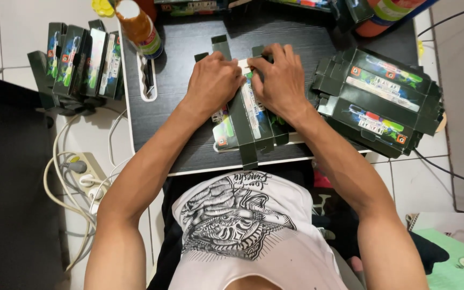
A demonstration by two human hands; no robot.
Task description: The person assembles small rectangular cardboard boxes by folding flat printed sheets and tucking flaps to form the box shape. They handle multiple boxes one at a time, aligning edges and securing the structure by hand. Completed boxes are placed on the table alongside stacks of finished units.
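On the small black desk [189, 139], near its front edge, your left hand [213, 80] and right hand [281, 80] press together on a flat dark-green printed carton blank [248, 126], partly folded. Flat blanks [379, 102] wait at the right edge; folded boxes [81, 62] stand beyond the left.
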